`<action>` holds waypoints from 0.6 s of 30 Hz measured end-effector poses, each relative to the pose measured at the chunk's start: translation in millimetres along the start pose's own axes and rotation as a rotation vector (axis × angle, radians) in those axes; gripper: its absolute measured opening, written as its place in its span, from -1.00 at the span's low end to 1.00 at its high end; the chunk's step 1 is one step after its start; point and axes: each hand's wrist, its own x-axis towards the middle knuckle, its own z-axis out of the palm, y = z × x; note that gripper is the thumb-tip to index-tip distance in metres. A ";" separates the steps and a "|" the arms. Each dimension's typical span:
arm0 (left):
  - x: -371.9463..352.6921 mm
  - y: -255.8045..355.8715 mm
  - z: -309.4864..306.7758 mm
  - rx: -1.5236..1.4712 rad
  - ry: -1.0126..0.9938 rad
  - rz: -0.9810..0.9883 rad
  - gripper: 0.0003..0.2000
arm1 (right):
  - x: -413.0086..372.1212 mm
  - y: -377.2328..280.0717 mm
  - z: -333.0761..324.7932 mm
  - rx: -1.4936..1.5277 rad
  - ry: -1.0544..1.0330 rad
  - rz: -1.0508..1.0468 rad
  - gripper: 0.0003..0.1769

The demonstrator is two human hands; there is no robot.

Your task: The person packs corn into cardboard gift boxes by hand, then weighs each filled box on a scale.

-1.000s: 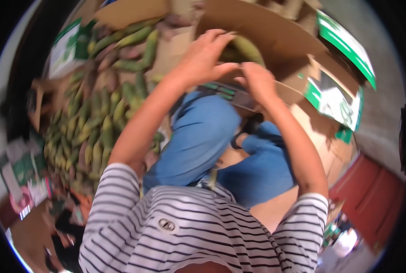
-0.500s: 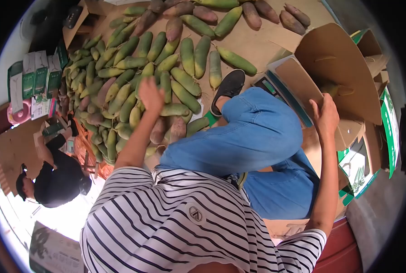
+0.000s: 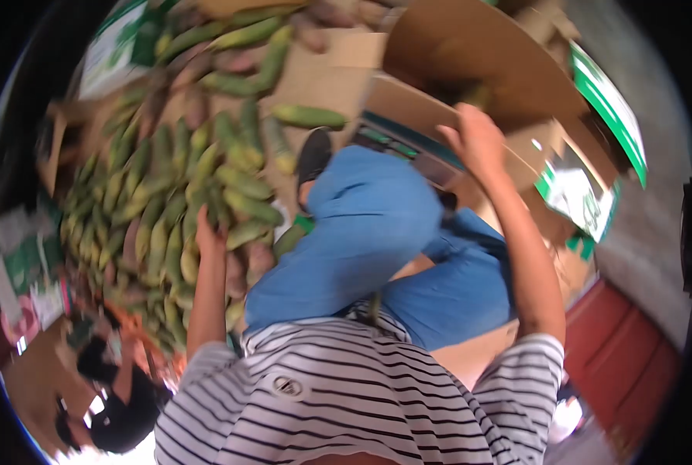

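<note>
Long green radishes (image 3: pixel 245 182) lie heaped on the left, with some reddish-brown ones (image 3: pixel 236 275) among them. My left hand (image 3: pixel 211 234) is down in the heap, touching the radishes near its right side. Its fingers are blurred and partly hidden, so I cannot make out a grip. On the right, my right hand (image 3: pixel 481 143) holds the upper edge of a flap of an open cardboard box (image 3: pixel 431 124), thumb on the near side and fingers over the edge. Something greenish (image 3: pixel 476 94) shows dimly inside the box; most of the inside is hidden.
My bent leg (image 3: pixel 354 225) and black shoe (image 3: pixel 313 159) are between the heap and the box. Printed green-and-white cartons (image 3: pixel 582 198) stand at the right, above a red surface (image 3: pixel 617 349). Another person in black (image 3: pixel 125 411) is at lower left, near a pink object (image 3: pixel 14 319).
My view has turned and shifted, so the box and heap sit further left in it. My left hand has lowered into the radishes. My right hand stays at the box flap.
</note>
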 end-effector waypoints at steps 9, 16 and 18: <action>-196.1 37.8 216.1 0.792 -0.889 0.597 -0.51 | -4.5 2.6 -3.3 0.004 -0.026 0.010 -0.64; -252.0 19.4 336.3 1.085 -0.964 1.226 -0.50 | -8.6 3.0 -1.1 -0.007 -0.017 0.006 -0.63; -257.4 14.2 326.2 1.035 -1.010 1.171 -0.57 | -9.9 3.3 -3.0 0.044 0.005 -0.024 -0.63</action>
